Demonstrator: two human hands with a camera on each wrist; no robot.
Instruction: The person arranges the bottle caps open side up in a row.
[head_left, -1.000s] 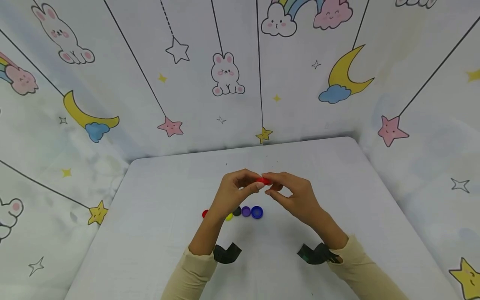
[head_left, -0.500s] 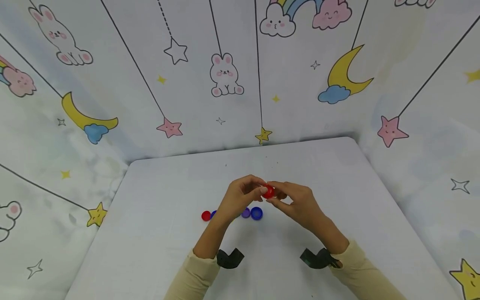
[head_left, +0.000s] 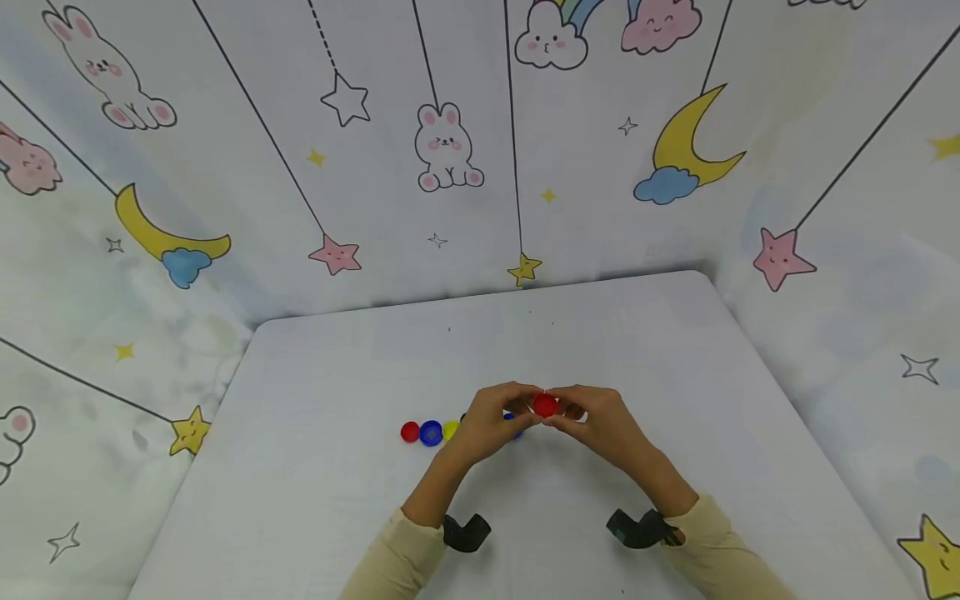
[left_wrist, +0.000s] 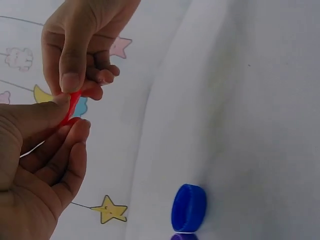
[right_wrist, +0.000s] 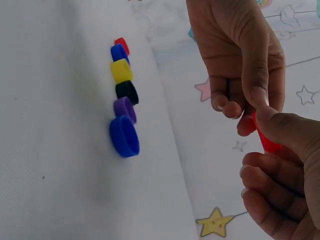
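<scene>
Above the white table, both hands pinch a red bottle cap [head_left: 545, 405] between thumbs and fingers. My left hand [head_left: 491, 421] grips its left side and my right hand [head_left: 597, 423] its right side. Both wrist views show the thumbs nearly meeting over the cap, which is mostly covered there. Behind the left hand, a row of bottle caps lies on the table: red [right_wrist: 122, 46], blue [right_wrist: 119, 54], yellow [right_wrist: 121, 71], black [right_wrist: 127, 92], purple [right_wrist: 124, 110] and a larger blue one [right_wrist: 124, 136]. The left hand hides part of this row in the head view.
The white table [head_left: 322, 500] runs back to a wall cloth [head_left: 600, 233] printed with stars, moons and rabbits. Dark straps [head_left: 467, 533] hang at the wrists below beige sleeves [head_left: 393, 554].
Both hands have come nearer the body and slightly right with the red bottle cap, which has turned to show its round face. The left hand now covers the right part of the row.
</scene>
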